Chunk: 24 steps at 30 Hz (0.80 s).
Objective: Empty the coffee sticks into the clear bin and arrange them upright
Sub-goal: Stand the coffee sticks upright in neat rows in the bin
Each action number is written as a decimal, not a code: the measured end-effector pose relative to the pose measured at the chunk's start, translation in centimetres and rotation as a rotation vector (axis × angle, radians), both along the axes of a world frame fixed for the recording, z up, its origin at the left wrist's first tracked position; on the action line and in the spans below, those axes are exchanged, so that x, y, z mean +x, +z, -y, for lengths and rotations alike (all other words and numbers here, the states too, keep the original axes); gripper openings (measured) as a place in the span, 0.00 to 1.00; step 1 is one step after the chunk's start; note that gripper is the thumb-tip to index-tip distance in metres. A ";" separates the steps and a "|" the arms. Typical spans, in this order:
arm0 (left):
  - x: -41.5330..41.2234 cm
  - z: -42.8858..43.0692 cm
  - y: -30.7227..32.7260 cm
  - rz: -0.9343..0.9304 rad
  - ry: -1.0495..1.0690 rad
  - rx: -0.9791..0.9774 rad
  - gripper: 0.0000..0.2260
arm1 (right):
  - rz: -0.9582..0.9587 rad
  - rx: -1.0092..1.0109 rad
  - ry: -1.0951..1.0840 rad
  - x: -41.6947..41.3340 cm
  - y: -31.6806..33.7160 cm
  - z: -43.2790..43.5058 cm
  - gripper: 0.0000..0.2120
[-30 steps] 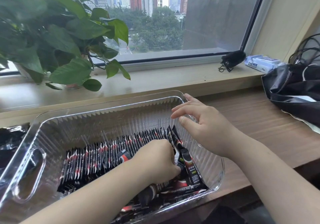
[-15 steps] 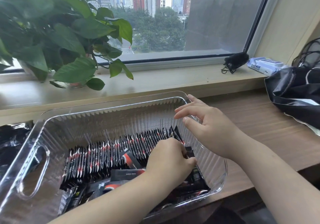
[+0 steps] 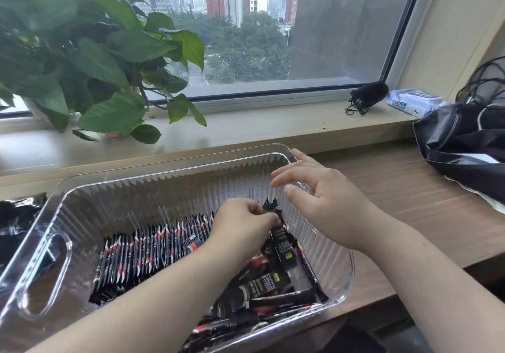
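Note:
A clear ribbed bin [image 3: 90, 202] sits on the wooden desk in front of me. Inside it a row of black-and-red coffee sticks [image 3: 142, 254] stands upright along the middle, and several loose sticks [image 3: 267, 287] lie flat in the near right corner. My left hand [image 3: 240, 224] is pinched on one black coffee stick [image 3: 282, 246] at the right end of the row, holding it nearly upright. My right hand [image 3: 325, 205] hovers over the bin's right wall with its fingers spread, holding nothing.
A leafy potted plant [image 3: 90, 60] stands on the windowsill behind the bin. A black bag [image 3: 464, 150] lies at the right on the desk. A wipes pack [image 3: 410, 104] and a small black bundle [image 3: 369, 95] rest on the sill. Black wrapping [image 3: 16, 216] lies left of the bin.
My left hand has risen from the loose pile in the near corner to the row's right end, bringing a stick up with it. My right hand stayed over the right wall.

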<state>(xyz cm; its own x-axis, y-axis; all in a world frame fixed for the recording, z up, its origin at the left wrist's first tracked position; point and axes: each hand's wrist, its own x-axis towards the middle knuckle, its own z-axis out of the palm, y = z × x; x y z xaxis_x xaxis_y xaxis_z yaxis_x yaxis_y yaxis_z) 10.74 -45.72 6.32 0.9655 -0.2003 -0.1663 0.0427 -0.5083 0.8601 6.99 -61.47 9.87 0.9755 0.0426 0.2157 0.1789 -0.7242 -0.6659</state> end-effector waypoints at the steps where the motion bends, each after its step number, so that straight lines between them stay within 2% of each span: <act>1: 0.3 -0.3 0.3 -0.015 0.017 -0.023 0.09 | -0.001 -0.001 0.001 0.0 0.0 0.0 0.11; 4: 1.0 -1.0 1.0 -0.075 -0.012 -0.068 0.08 | -0.007 -0.004 0.000 0.0 0.1 0.0 0.11; 8: 0.3 -0.7 1.1 -0.234 -0.212 -0.002 0.10 | 0.001 -0.010 0.000 -0.1 0.1 0.0 0.11; 12: -0.8 0.1 0.6 -0.203 -0.298 0.098 0.09 | -0.007 -0.013 0.007 -0.1 0.2 -0.1 0.11; 20: 2.7 -0.8 1.2 -0.134 -0.104 0.031 0.08 | -0.015 0.002 0.000 -0.2 0.2 0.0 0.11; 24: 5.2 -0.5 1.2 -0.072 -0.081 0.133 0.09 | -0.016 0.003 0.001 -0.2 0.3 -0.1 0.11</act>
<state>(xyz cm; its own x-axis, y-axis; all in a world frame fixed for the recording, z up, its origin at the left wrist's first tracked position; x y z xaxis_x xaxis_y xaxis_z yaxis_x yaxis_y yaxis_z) 15.96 -45.19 7.51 0.9317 -0.2487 -0.2648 0.0560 -0.6218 0.7812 6.81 -61.36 10.15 0.9788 0.0429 0.2001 0.1689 -0.7218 -0.6712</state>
